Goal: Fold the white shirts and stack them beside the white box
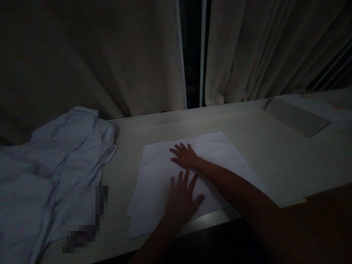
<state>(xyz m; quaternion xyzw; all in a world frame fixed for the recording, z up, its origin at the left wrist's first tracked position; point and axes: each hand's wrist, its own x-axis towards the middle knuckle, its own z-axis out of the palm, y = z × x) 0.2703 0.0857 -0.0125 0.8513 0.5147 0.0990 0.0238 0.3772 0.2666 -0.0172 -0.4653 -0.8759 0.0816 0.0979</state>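
Note:
A white cloth [154, 172] lies spread flat on a pale wooden surface, its near edge close to the front rim. On the cloth rests my left hand [181, 200], palm down with the fingers spread. Farther from me, my right hand [185, 157] also lies flat on the cloth, fingers fanned out toward the left. The two hands are close together, the left one nearer to me. Neither hand grips anything. At the lower left corner the cloth's edges do not line up, so a second layer shows there.
A rumpled pile of pale cloth [71, 146] covers the left end of the surface [275, 157]. At the far right stands a grey-sided, box-like object [298, 116] with pale sheets. Long curtains [143, 55] hang behind, with a dark gap between them. A blurred patch hides part of the left.

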